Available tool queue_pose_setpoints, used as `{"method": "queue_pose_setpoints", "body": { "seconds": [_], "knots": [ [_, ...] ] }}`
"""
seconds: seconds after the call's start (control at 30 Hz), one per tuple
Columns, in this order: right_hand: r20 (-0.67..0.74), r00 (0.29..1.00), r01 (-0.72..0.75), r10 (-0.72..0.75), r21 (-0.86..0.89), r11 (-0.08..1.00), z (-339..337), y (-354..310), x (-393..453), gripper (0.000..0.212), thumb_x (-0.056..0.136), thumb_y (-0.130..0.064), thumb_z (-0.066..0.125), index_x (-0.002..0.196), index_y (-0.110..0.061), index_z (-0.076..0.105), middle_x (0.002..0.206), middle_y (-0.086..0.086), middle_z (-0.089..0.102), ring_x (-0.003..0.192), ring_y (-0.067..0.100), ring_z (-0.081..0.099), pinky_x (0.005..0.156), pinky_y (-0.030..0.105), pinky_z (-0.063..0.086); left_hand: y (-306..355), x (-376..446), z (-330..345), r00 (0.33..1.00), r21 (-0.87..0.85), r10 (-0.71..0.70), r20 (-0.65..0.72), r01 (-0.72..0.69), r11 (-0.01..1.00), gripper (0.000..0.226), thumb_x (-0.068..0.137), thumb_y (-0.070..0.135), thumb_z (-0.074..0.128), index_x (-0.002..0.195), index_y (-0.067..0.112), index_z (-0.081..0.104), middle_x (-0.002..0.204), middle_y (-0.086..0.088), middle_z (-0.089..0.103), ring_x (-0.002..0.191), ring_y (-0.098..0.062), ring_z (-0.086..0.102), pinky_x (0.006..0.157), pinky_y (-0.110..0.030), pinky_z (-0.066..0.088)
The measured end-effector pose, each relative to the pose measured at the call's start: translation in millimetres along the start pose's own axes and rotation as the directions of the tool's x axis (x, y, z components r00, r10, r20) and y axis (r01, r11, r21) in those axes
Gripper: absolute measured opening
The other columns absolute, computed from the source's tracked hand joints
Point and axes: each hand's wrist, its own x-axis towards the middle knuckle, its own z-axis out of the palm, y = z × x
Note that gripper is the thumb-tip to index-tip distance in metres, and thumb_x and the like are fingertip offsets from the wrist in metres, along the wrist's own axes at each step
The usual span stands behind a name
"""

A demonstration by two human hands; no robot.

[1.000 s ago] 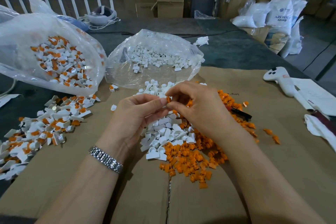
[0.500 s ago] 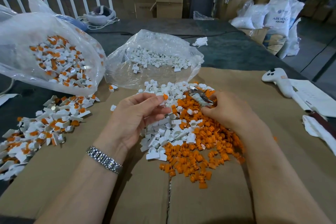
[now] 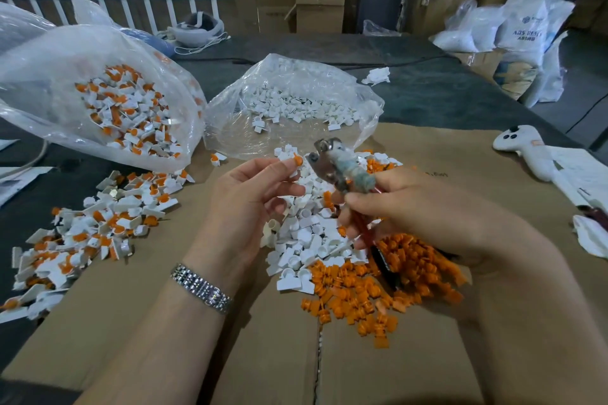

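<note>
Pliers [image 3: 332,163] sit gripped in the right hand [image 3: 414,214], nose just beside the fingers of the left hand [image 3: 250,204], which pinch an orange-plugged white cap [image 3: 296,162]. Risk here: a skewed squeeze could pop the plug out or nip a fingertip.

two bare forearms, uncovered all the way down to the bottom edge of the view. on the left wrist, a silver metal band [image 3: 201,288] of small shiny links set in several narrow rows, snug just below the left hand [image 3: 243,204]; looks like a watch bracelet, with the face turned out of sight. right hand [image 3: 411,210] and wrist bare. fingers [image 3: 269,169] with short-trimmed nails. both forearms stretched broad toward the lower corners by the wide-angle lens.
</note>
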Motion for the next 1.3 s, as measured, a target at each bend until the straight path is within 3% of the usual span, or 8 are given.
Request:
{"method": "queue_pose_setpoints", "body": {
  "seconds": [0.33, 0.6, 0.73, 0.87, 0.97, 1.07, 1.17, 1.3],
  "knots": [
    [0.009, 1.000, -0.006, 0.009, -0.248, 0.969, 17.3, -9.0, -1.1, 0.029, 0.103, -0.040, 0.051, 0.104, -0.014, 0.065, 0.098, 0.003, 0.073, 0.091, 0.017, 0.073, 0.088, 0.042, 0.059, -1.1, -0.3, 0.3, 0.999, 0.030, 0.034, -0.019, -0.034, 0.999, 0.016, 0.072, 0.019, 0.083, 0.081, 0.013, 0.071, 0.080, -0.006, 0.073, 0.063, -0.014, 0.068, 0.048, -0.017, 0.044],
    [-0.101, 0.991, 0.032, -0.087, -0.455, 0.890, 30.4, -11.7, 1.5, 0.045, 0.103, -0.046, 0.047, 0.085, -0.007, 0.059, 0.079, 0.019, 0.067, 0.062, 0.025, 0.062, 0.072, 0.049, 0.054, -2.3, 0.7, -2.4, 1.000, 0.052, 0.020, -0.021, -0.019, 0.998, 0.009, 0.070, 0.019, 0.082, 0.073, 0.014, 0.075, 0.077, -0.007, 0.073, 0.064, -0.014, 0.069, 0.051, -0.017, 0.049],
    [-0.154, 0.982, 0.033, -0.111, -0.436, 0.899, 37.3, -7.8, 10.9, 0.039, 0.103, -0.041, 0.051, 0.091, -0.006, 0.063, 0.069, 0.009, 0.055, 0.057, 0.020, 0.050, 0.056, 0.040, 0.047, 0.8, 0.9, -4.7, 1.000, 0.034, -0.001, -0.023, 0.002, 0.999, 0.004, 0.069, 0.017, 0.081, 0.068, 0.016, 0.077, 0.073, -0.006, 0.072, 0.064, -0.013, 0.069, 0.054, -0.017, 0.052],
    [-0.140, 0.986, 0.041, -0.093, -0.337, 0.941, 31.3, -2.4, 12.1, 0.042, 0.101, -0.043, 0.054, 0.089, -0.006, 0.067, 0.060, 0.002, 0.065, 0.051, 0.016, 0.062, 0.050, 0.022, 0.050, 2.6, 1.6, -6.4, 1.000, 0.053, 0.005, -0.030, -0.004, 0.999, 0.008, 0.075, 0.017, 0.078, 0.080, 0.011, 0.075, 0.076, -0.007, 0.073, 0.066, -0.014, 0.071, 0.057, -0.018, 0.055],
    [-0.082, 0.995, 0.046, -0.059, -0.151, 0.987, 19.2, -2.1, 6.5, 0.047, 0.097, -0.052, 0.056, 0.090, -0.007, 0.069, 0.070, 0.006, 0.073, 0.060, 0.017, 0.070, 0.056, 0.018, 0.053, 6.0, 4.3, -16.7, 0.979, 0.204, 0.103, -0.175, -0.067, 0.977, 0.011, 0.090, 0.019, 0.074, 0.095, 0.009, 0.074, 0.083, -0.005, 0.077, 0.073, -0.014, 0.074, 0.058, -0.018, 0.055],
    [-0.191, 0.977, 0.069, -0.091, -0.121, 0.990, 4.0, 0.1, 3.7, 0.047, 0.092, -0.059, 0.056, 0.091, -0.014, 0.070, 0.074, 0.000, 0.074, 0.066, 0.013, 0.071, 0.058, 0.014, 0.054, 8.4, 11.1, -33.4, 0.844, 0.603, 0.382, -0.376, -0.090, 0.793, 0.010, 0.097, 0.026, 0.070, 0.093, 0.017, 0.073, 0.080, 0.000, 0.074, 0.072, -0.012, 0.072, 0.059, -0.024, 0.054],
    [-0.375, 0.918, 0.027, -0.125, -0.257, 0.966, -7.1, 6.7, 8.5, 0.048, 0.091, -0.064, 0.054, 0.084, -0.018, 0.068, 0.072, 0.004, 0.070, 0.059, 0.008, 0.065, 0.054, 0.019, 0.049, 10.2, 18.5, -42.6, 0.718, 0.849, 0.595, -0.362, -0.010, 0.528, 0.005, 0.094, 0.018, 0.071, 0.099, 0.019, 0.069, 0.100, -0.004, 0.069, 0.085, -0.017, 0.064, 0.072, -0.030, 0.050],
    [-0.480, 0.867, -0.113, -0.133, -0.451, 0.885, -17.2, 20.5, 18.6, 0.044, 0.091, -0.068, 0.051, 0.082, -0.027, 0.062, 0.073, -0.005, 0.064, 0.069, 0.011, 0.061, 0.061, 0.032, 0.043, 6.5, 18.0, -44.0, 0.699, 0.942, 0.672, -0.247, 0.010, 0.336, 0.020, 0.092, 0.010, 0.068, 0.111, 0.013, 0.064, 0.123, -0.011, 0.053, 0.088, -0.018, 0.053, 0.065, -0.019, 0.035]
  ]
}}
